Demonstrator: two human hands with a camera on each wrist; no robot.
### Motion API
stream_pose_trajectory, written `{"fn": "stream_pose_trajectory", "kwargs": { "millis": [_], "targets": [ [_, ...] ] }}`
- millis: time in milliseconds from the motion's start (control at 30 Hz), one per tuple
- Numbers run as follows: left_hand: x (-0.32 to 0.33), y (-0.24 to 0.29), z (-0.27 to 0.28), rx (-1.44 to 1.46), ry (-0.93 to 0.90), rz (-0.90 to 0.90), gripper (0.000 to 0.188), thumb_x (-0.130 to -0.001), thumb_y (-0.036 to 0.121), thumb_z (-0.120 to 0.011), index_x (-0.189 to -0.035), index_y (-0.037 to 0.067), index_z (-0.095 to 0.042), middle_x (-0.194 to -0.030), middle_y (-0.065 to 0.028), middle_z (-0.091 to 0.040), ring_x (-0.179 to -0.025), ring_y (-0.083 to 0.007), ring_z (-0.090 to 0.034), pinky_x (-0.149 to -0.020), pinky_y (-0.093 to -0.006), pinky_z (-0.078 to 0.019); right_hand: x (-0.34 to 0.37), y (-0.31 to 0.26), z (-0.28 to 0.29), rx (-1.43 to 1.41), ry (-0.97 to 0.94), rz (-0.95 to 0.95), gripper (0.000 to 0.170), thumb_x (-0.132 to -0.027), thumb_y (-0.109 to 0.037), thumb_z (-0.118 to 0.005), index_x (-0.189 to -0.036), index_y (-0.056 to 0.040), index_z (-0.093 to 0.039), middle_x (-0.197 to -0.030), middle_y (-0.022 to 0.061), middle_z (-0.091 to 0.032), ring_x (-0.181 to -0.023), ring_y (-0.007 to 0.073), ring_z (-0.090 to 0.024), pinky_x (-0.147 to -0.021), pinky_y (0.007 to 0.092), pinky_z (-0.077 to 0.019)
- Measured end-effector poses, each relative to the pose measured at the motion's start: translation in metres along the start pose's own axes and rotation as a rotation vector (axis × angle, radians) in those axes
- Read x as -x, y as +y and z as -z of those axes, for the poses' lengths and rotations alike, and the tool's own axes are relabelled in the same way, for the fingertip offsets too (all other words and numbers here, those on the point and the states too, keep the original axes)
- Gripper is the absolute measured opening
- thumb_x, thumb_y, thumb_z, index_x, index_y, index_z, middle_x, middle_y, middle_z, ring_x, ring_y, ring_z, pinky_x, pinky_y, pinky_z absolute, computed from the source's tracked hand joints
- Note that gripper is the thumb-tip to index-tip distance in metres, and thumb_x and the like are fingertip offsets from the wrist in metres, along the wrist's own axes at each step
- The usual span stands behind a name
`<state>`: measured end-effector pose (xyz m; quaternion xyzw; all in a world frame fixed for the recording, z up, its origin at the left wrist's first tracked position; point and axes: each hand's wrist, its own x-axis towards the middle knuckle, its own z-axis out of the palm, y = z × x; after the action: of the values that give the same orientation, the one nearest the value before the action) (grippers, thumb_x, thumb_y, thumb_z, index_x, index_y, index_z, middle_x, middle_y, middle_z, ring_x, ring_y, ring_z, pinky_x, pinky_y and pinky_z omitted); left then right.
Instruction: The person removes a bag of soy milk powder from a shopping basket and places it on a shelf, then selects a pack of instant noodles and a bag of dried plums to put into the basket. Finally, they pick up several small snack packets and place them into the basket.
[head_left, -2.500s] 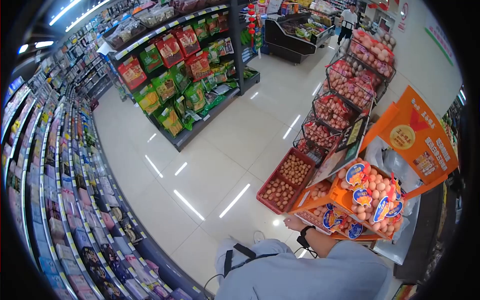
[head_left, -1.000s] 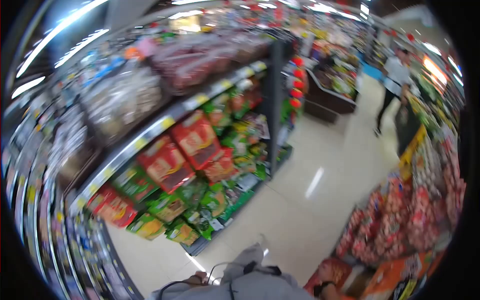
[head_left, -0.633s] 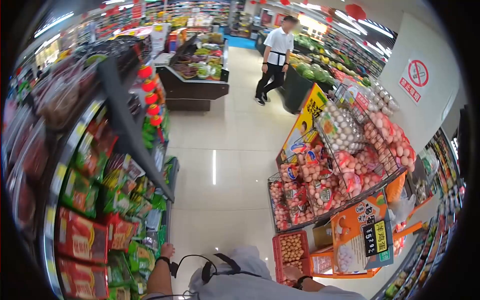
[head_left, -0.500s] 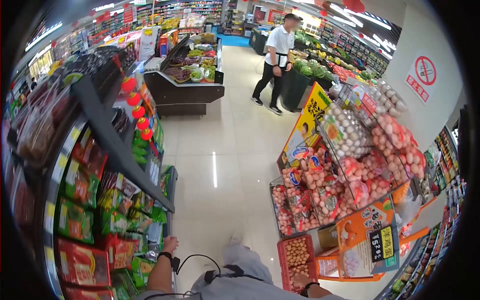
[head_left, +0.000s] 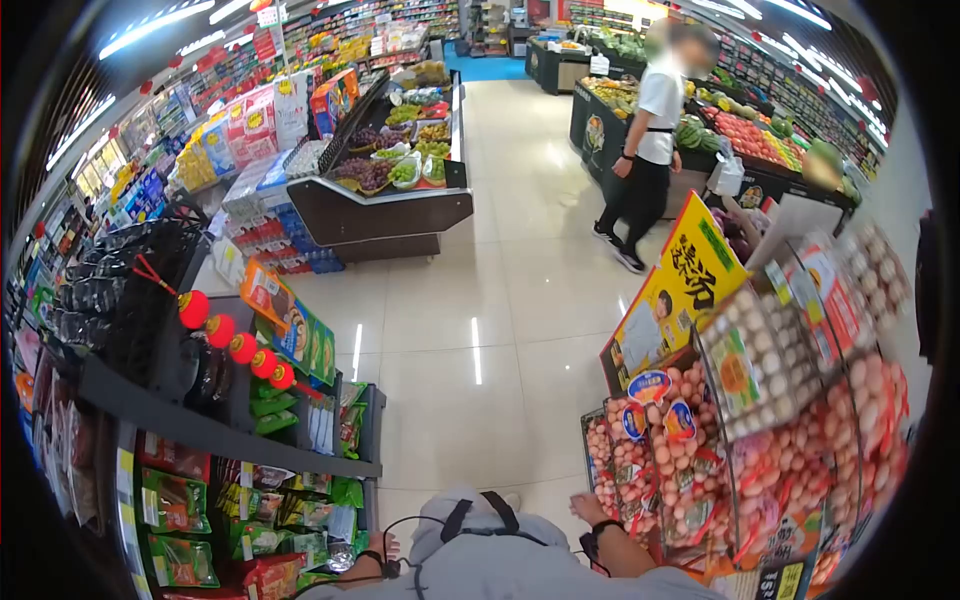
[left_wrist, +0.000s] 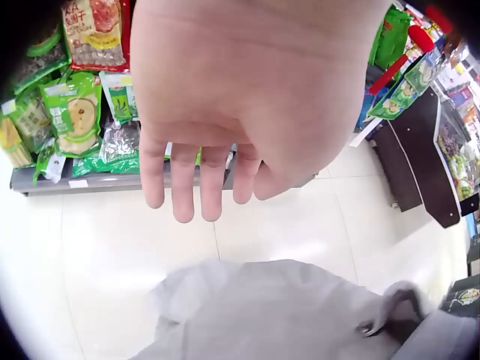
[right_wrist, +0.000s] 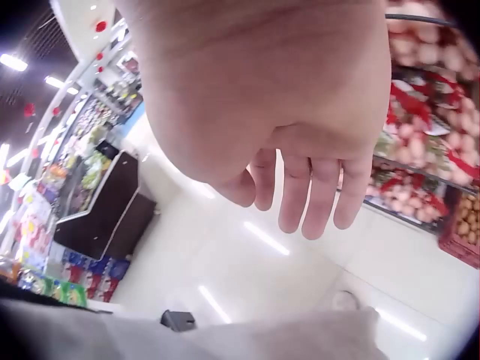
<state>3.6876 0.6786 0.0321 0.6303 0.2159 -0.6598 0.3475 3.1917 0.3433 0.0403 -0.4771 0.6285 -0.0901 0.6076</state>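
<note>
The left hand (head_left: 382,548) hangs low beside the shelf of bagged goods (head_left: 181,500); in the left wrist view this hand (left_wrist: 247,97) has relaxed fingers and holds nothing. On the other side, the right hand (head_left: 590,508) is near the netted eggs (head_left: 690,470) in the rack, without visible contact. In the right wrist view the same hand (right_wrist: 277,112) shows its fingers loosely extended, with floor tiles behind them and nothing held.
A tiled aisle (head_left: 440,370) runs ahead between the shelf and the egg rack. A person (head_left: 650,130) in a white shirt stands by the produce stand (head_left: 700,180). A grape display (head_left: 390,210) is at the left, and a yellow sign (head_left: 672,290) fronts the eggs.
The view has shifted forward along the aisle, and the person in white appears larger and further right. The orange egg stand has dropped towards the lower edge. Both hands remain low, holding nothing.
</note>
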Motion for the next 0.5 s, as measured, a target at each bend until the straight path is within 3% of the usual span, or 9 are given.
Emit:
{"fn": "stream_pose_trajectory", "kwargs": {
  "millis": [67, 100, 167, 200, 267, 367, 400, 467, 500],
  "targets": [
    [-0.018, 0.017, -0.028, -0.233, 0.195, -0.127, 0.015, -0.090, 0.014, -0.047, -0.099, 0.006, -0.055, -0.076, -0.0131, -0.062, -0.060, -0.0275, -0.062, -0.047, -0.0425, -0.0498, -0.051, -0.056, -0.006, 0.017, -0.014, 0.095, 0.026, -0.086, -0.019, -0.054, -0.101, 0.0002, -0.065, -0.076, 0.0076, -0.065, -0.067, 0.0156, -0.062, -0.059, 0.0272, -0.0498],
    [-0.033, 0.032, -0.035, -0.206, 0.236, -0.022, 0.022, -0.088, 0.016, -0.052, -0.106, 0.003, -0.056, -0.083, -0.0183, -0.064, -0.069, -0.0315, -0.065, -0.054, -0.0457, -0.0528, -0.070, -0.079, -0.007, 0.033, -0.015, 0.102, 0.026, -0.086, -0.019, -0.054, -0.101, 0.0002, -0.065, -0.076, 0.0076, -0.065, -0.067, 0.0156, -0.062, -0.059, 0.0272, -0.0498],
    [-0.079, 0.060, -0.015, -0.147, -0.229, -0.111, 0.022, -0.083, 0.018, -0.061, -0.099, 0.004, -0.063, -0.084, -0.0160, -0.067, -0.073, -0.0286, -0.067, -0.056, -0.0443, -0.0535, -0.107, -0.126, -0.003, 0.181, -0.098, 0.172, 0.027, -0.086, -0.018, -0.054, -0.104, -0.0006, -0.065, -0.081, 0.0070, -0.066, -0.072, 0.0145, -0.062, -0.064, 0.0268, -0.0506],
    [-0.081, 0.083, -0.029, -0.136, -0.237, -0.116, 0.022, -0.083, 0.018, -0.061, -0.099, 0.004, -0.063, -0.084, -0.0160, -0.067, -0.073, -0.0286, -0.067, -0.056, -0.0443, -0.0535, -0.125, -0.133, -0.001, 0.302, -0.097, 0.210, 0.027, -0.086, -0.018, -0.054, -0.103, -0.0013, -0.066, -0.082, 0.0082, -0.066, -0.072, 0.0152, -0.063, -0.065, 0.0282, -0.0509],
    [-0.075, 0.146, -0.064, -1.795, -0.007, -0.639, 0.015, -0.076, 0.022, -0.066, -0.081, 0.007, -0.068, -0.075, -0.0097, -0.067, -0.071, -0.0235, -0.066, -0.059, -0.0416, -0.0533, -0.159, -0.144, 0.012, 0.506, -0.051, 0.308, 0.028, -0.086, -0.020, -0.052, -0.103, -0.0033, -0.067, -0.083, 0.0114, -0.067, -0.074, 0.0186, -0.064, -0.068, 0.0326, -0.0519],
    [-0.079, 0.260, -0.122, -1.718, -0.033, -0.548, 0.016, -0.070, 0.026, -0.066, -0.069, 0.011, -0.069, -0.070, -0.0078, -0.067, -0.069, -0.0228, -0.065, -0.059, -0.0399, -0.0519, -0.153, -0.180, 0.040, 0.808, -0.014, 0.286, 0.032, -0.086, -0.029, -0.052, -0.101, -0.0070, -0.068, -0.085, 0.0163, -0.068, -0.081, 0.0265, -0.066, -0.071, 0.0406, -0.0528],
    [-0.115, 0.293, -0.134, -1.465, 0.026, -0.514, 0.017, -0.070, 0.027, -0.065, -0.069, 0.011, -0.069, -0.071, -0.0095, -0.067, -0.070, -0.0241, -0.066, -0.059, -0.0406, -0.0513, -0.167, -0.177, 0.049, 0.815, -0.025, 0.274, 0.032, -0.086, -0.029, -0.052, -0.101, -0.0070, -0.068, -0.085, 0.0163, -0.068, -0.081, 0.0265, -0.066, -0.071, 0.0406, -0.0528],
    [-0.186, 0.357, -0.155, -0.911, 0.125, -0.517, 0.020, -0.069, 0.029, -0.062, -0.070, 0.011, -0.070, -0.073, -0.0129, -0.067, -0.072, -0.0267, -0.066, -0.059, -0.0421, -0.0501, -0.219, -0.146, 0.068, 1.512, -0.188, 0.389, 0.031, -0.082, -0.034, -0.054, -0.095, -0.0095, -0.068, -0.086, 0.0182, -0.067, -0.085, 0.0303, -0.066, -0.070, 0.0423, -0.0535],
    [-0.206, 0.414, -0.181, -1.011, 0.086, -0.678, 0.025, -0.071, 0.030, -0.060, -0.075, 0.008, -0.070, -0.076, -0.0129, -0.068, -0.073, -0.0284, -0.066, -0.061, -0.0439, -0.0506, -0.246, -0.147, 0.078, 1.520, -0.192, 0.395, 0.031, -0.082, -0.034, -0.054, -0.095, -0.0095, -0.068, -0.086, 0.0182, -0.067, -0.085, 0.0303, -0.066, -0.070, 0.0423, -0.0535]
  ]
}}
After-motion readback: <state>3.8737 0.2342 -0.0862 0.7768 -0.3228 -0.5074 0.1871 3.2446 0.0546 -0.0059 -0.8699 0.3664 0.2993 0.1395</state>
